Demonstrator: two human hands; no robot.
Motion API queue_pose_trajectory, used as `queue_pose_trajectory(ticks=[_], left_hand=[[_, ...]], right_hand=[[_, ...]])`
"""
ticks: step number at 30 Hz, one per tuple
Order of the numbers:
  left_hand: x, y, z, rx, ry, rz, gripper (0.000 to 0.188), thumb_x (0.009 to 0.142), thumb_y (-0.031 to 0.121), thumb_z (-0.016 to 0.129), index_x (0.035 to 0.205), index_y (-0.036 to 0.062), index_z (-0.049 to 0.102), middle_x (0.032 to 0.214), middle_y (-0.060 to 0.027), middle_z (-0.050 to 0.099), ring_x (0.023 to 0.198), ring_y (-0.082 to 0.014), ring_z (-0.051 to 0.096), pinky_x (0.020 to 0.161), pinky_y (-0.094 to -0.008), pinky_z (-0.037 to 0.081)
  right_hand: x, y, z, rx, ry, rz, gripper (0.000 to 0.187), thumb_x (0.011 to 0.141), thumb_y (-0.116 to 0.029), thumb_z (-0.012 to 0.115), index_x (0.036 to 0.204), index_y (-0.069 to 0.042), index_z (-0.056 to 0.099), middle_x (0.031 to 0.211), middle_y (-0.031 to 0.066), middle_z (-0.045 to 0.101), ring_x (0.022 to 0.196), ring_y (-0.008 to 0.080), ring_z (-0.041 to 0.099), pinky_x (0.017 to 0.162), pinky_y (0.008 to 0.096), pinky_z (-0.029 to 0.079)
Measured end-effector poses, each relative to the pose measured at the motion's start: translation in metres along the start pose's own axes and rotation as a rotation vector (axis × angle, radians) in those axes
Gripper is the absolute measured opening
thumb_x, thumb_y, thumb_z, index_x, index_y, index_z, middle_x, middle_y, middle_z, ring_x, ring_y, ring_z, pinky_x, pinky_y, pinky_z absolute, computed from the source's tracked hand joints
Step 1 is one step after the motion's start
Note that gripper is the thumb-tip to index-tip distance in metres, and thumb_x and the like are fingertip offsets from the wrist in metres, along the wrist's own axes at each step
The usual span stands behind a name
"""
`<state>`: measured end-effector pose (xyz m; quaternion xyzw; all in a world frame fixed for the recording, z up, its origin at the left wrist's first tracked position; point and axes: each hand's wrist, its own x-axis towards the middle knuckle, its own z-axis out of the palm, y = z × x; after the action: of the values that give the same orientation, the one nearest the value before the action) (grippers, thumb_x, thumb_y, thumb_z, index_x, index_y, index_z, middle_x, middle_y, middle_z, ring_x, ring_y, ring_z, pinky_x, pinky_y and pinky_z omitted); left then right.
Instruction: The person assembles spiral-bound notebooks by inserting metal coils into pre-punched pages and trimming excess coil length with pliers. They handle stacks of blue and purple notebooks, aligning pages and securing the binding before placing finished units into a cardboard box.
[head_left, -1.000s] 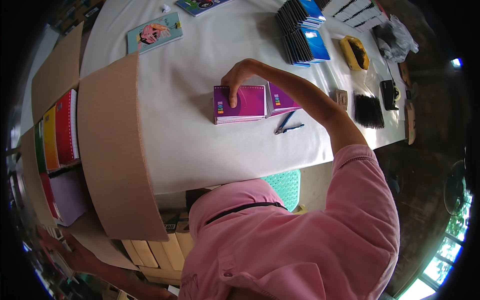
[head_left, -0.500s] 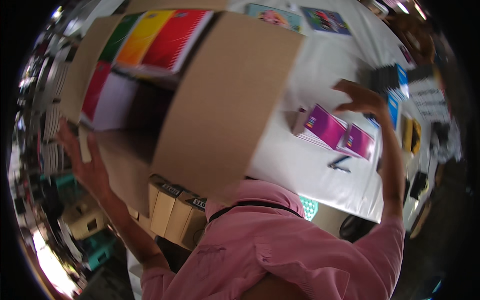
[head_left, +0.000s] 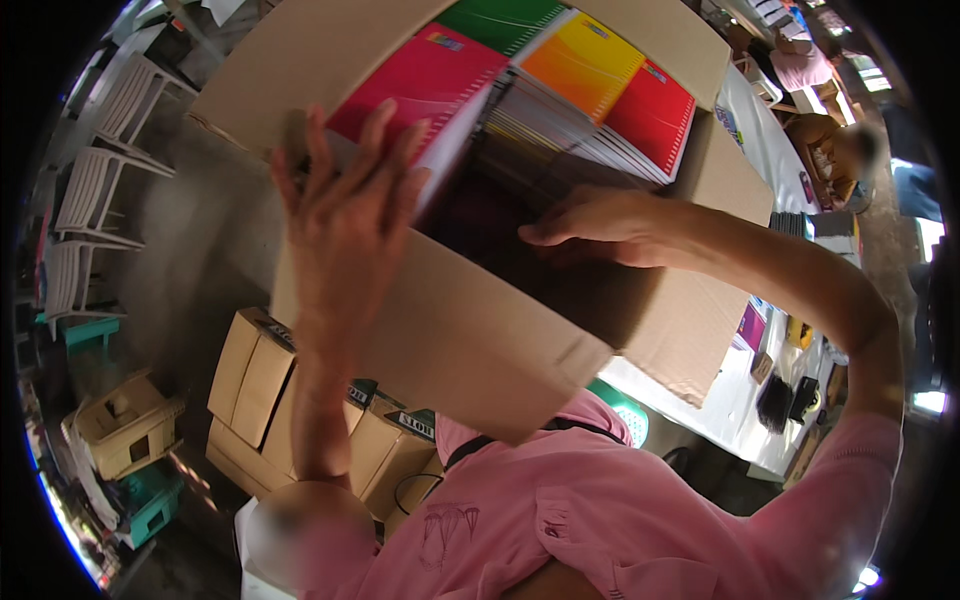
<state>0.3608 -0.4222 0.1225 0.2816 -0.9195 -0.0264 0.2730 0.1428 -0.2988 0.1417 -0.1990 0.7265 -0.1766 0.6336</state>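
Note:
An open cardboard box point(head_left: 450, 310) stands in front of me, flaps folded outward. Stacks of spiral notebooks fill its far and left parts: a pink notebook point(head_left: 420, 85), a green notebook point(head_left: 500, 22), a yellow notebook point(head_left: 583, 68) and a red notebook point(head_left: 655, 115). My left hand point(head_left: 350, 205) is at the box's left side, fingers spread over the edge of the pink stack. Inside the dark near compartment, my right hand point(head_left: 600, 228) reaches in with its thumb apart from the fingers. Shadow and blur partly hide those fingertips; nothing shows in them.
A white-covered table point(head_left: 740, 415) extends to the right, with a purple booklet point(head_left: 750, 328) and black items on it. Closed cartons point(head_left: 250, 385) are stacked below left. White plastic chairs point(head_left: 100, 195) and a beige crate point(head_left: 125, 420) stand farther left. Another person point(head_left: 800, 62) is far right.
My right hand has moved left from beside the purple booklets into the box. My left hand has shifted from the box's near left side onto the pink stack. The view has turned.

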Motion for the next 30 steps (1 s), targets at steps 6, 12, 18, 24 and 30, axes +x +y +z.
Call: queue_pose_trajectory(ticks=[6,12,18,24,30], left_hand=[[-0.007,-0.008,0.011,-0.200,0.090,-0.011,0.037,0.096,0.032,0.056,0.132,0.0232,0.061,0.144,0.0013,0.051,0.142,-0.0399,0.031,0.112,-0.0647,0.014],[-0.009,-0.027,0.018,-0.346,0.144,-0.044,0.038,0.091,0.025,0.059,0.128,0.0186,0.063,0.142,0.0000,0.053,0.140,-0.0423,0.032,0.112,-0.0646,0.007],[-0.007,-0.026,0.017,-0.401,0.108,-0.023,0.035,0.092,0.024,0.057,0.126,0.0176,0.064,0.143,0.0002,0.052,0.140,-0.0437,0.033,0.111,-0.0661,0.006],[-0.006,-0.024,0.012,-0.375,0.095,-0.057,0.033,0.097,0.024,0.051,0.125,0.0155,0.065,0.143,-0.0001,0.053,0.140,-0.0423,0.033,0.114,-0.0617,0.007],[-0.001,-0.023,0.005,-0.258,0.051,-0.076,0.033,0.097,0.024,0.050,0.123,0.0095,0.065,0.140,-0.0004,0.056,0.138,-0.0392,0.038,0.114,-0.0596,0.012]], right_hand=[[0.132,0.053,0.048,0.428,0.171,0.254,0.043,0.086,-0.030,0.073,0.120,-0.005,0.062,0.110,0.0116,0.068,0.100,0.0227,0.064,0.090,0.0352,0.052],[0.151,0.034,0.076,0.681,0.173,0.206,0.043,0.085,-0.029,0.074,0.120,-0.006,0.062,0.110,0.0118,0.068,0.100,0.0232,0.064,0.090,0.0362,0.053],[0.144,0.029,0.083,0.851,0.179,0.155,0.044,0.084,-0.029,0.075,0.120,-0.008,0.061,0.111,0.0120,0.068,0.101,0.0237,0.065,0.090,0.0372,0.053],[0.140,0.025,0.084,0.953,0.174,0.109,0.044,0.084,-0.029,0.076,0.121,-0.009,0.061,0.112,0.0122,0.068,0.102,0.0243,0.066,0.091,0.0382,0.054],[0.110,0.031,0.065,1.106,0.164,0.016,0.048,0.080,-0.030,0.078,0.121,-0.011,0.060,0.113,0.0118,0.068,0.101,0.0220,0.067,0.092,0.0388,0.054]])
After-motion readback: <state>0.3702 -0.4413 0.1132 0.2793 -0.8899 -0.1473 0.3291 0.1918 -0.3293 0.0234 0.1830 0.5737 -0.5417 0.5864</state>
